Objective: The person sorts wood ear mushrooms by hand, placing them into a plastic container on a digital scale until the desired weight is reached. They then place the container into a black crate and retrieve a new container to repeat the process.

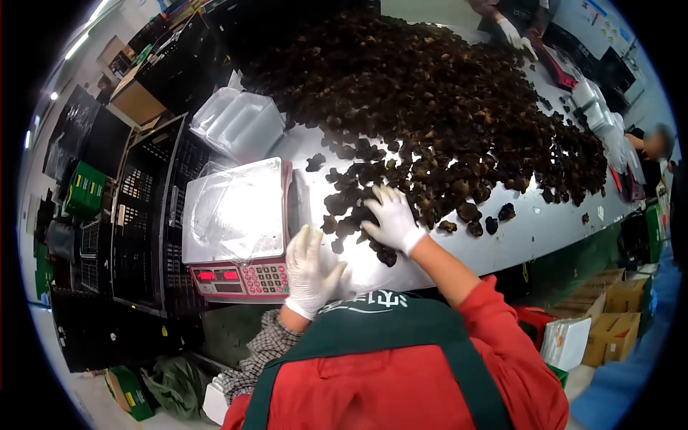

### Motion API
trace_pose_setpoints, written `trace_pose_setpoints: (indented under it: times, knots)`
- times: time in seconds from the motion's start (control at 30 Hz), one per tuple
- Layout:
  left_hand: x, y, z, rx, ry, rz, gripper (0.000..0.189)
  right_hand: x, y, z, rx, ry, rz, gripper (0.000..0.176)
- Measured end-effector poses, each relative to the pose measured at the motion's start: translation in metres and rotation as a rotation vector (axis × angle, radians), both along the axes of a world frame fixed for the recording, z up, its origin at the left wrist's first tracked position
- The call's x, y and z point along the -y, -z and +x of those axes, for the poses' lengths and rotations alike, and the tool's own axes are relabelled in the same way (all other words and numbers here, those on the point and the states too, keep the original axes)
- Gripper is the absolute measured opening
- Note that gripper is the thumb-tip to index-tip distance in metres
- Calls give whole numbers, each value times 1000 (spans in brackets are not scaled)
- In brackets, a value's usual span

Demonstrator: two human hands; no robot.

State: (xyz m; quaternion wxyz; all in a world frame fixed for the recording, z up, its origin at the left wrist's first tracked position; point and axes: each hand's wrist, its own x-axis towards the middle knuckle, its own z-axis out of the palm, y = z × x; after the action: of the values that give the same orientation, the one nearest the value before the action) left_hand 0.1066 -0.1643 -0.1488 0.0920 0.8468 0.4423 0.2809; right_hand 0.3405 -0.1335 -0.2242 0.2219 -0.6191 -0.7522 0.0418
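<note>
My right hand [393,221], in a white glove, lies over the near left edge of a big spread of dark brown, lumpy pieces that look like mushrooms [423,93]. Its fingers are stretched and apart, touching or just above the pieces; nothing shows in its grip. My left hand [308,271], also white-gloved, is beside the right side of a digital scale [236,208]. Its fingers point forward with the thumb apart, holding nothing visible. On the scale's pan, clear plastic [233,215] reflects the light. Red digits glow on its front panel.
Stacked clear plastic trays [240,125] stand behind the scale. Black crates [140,215] line the left side. Across the table [459,251], another person's gloved hand [512,34] is near a second scale [559,68]. Cardboard boxes [613,330] sit on the floor at right.
</note>
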Motion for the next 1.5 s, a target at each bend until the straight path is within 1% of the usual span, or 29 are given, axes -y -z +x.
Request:
trace_pose_setpoints:
  times: [0.1, 0.2, 0.27, 0.3, 0.4, 0.43, 0.53, 0.57, 0.6, 0.63, 0.67, 0.73, 0.77, 0.8, 0.87, 0.9, 0.93, 1.0, 1.03, 1.07, 1.1, 1.17, 1.2, 1.23, 1.27, 1.33, 1.37, 1.43, 1.5]
  knots:
    - [4, 48, 7, 38, -48, -145, 77, 51, -6, 14, -24, -5, -12, 47]
    - [-10, 75, 7, 89, -49, -147, 60, 71, -7, 28, -44, 108, 15, 49]
    - [-25, 96, 4, 70, -114, -159, 50, 77, -9, 36, -58, 159, 30, 56]
    - [-35, 99, 7, 95, -148, -154, 46, 80, -11, 39, -83, 163, 37, 57]
    - [-60, 82, 26, 38, -254, -410, 44, 89, -17, 40, -128, 189, 43, 54]
    - [-67, 83, 32, -48, -254, -367, 36, 92, -18, 40, -134, 197, 45, 53]
    - [-86, 82, 32, -9, -224, -564, 30, 101, -22, 42, -167, 205, 72, 50]
    - [-81, 84, 30, 167, -246, -425, 24, 104, -23, 41, -183, 211, 84, 49]
    - [-78, 84, 30, 475, -268, -628, 21, 104, -24, 41, -202, 223, 102, 49]
    - [-75, 63, 34, 718, -213, -844, 21, 105, -34, 40, -209, 246, 110, 44]
    - [-65, 42, 37, 958, -163, -1070, 21, 108, -40, 36, -326, 245, 88, 42]
    - [-55, 18, 44, 1363, 334, -1500, 29, 107, -50, 27, -556, 229, 36, 38]
    - [-51, 13, 50, 1463, 473, -1631, 35, 104, -58, 21, -581, 191, 64, 36]
    - [-48, 13, 56, 1465, 540, -1683, 34, 101, -67, 15, -617, 141, 81, 40]
    - [-41, 17, 67, 1365, 625, -1752, 41, 97, -82, 3, -574, 64, 155, 49]
    - [-34, 23, 74, 1267, 654, -1752, 39, 95, -87, 0, -461, 18, 148, 51]
    - [-16, 23, 82, 1126, 472, -1710, 39, 92, -77, 1, -477, -89, 194, 47]
    - [3, 73, 91, 877, 461, -1524, 36, 106, -71, 7, -643, -38, 45, 43]
    - [7, 96, 87, 769, 476, -1467, 35, 114, -69, 16, -694, -61, 71, 36]
    - [6, 52, 85, 631, 463, -1483, 33, 128, -60, 24, -639, 17, 67, 30]
    - [4, 8, 83, 490, 457, -1496, 31, 145, -65, 36, -667, 239, 7, 23]
    - [3, 46, 54, 447, 263, -963, 24, 188, -45, 80, -587, 631, 92, 17]
    - [0, 58, 38, 408, 172, -696, 22, 210, -34, 108, -576, 752, 133, 20]
    - [-9, 53, 27, 275, 83, -506, 18, 235, -23, 135, -521, 886, 127, 23]
    - [-17, 47, 17, 143, 3, -320, 14, 262, -12, 165, -423, 966, 4, 40]
    - [-33, 80, 1, -88, -63, -108, 10, 275, -20, 176, 191, 1093, -90, 62]
    - [-39, 90, -2, -159, -70, -173, 10, 276, -20, 183, 137, 1072, -75, 76]
    - [-48, 100, -6, -263, -91, -298, 11, 260, -26, 180, 54, 964, 16, 72]
    - [-51, 98, -3, -345, -105, -297, 11, 243, -30, 173, -9, 882, 34, 67]
